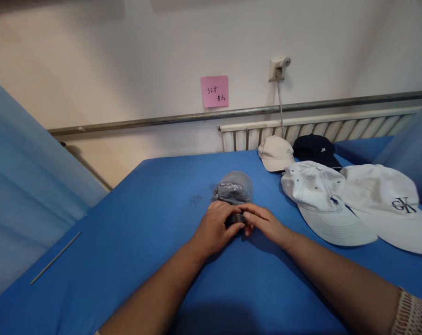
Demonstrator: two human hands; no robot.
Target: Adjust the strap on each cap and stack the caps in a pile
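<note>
A grey baseball cap (pixel 234 185) with white lettering sits on the blue-covered table, in front of me at the middle. My left hand (pixel 218 225) is closed on the cap's near edge, thumb and fingers pinching a small dark part that looks like a strap or folded brim. From the other side, my right hand (pixel 265 224) pinches the same dark part, its fingertips close to the left hand's. Both hands cover much of the cap's near side, so the exact shape of that part is hidden.
To the right lie a pale cap (pixel 323 200) with a dark emblem, a white cap (pixel 389 195) with dark letters, a beige cap (pixel 275 151) and a navy cap (pixel 314 148). A thin stick (pixel 55 257) lies left on the blue cover (pixel 134 223). Behind is a radiator (pixel 323 128).
</note>
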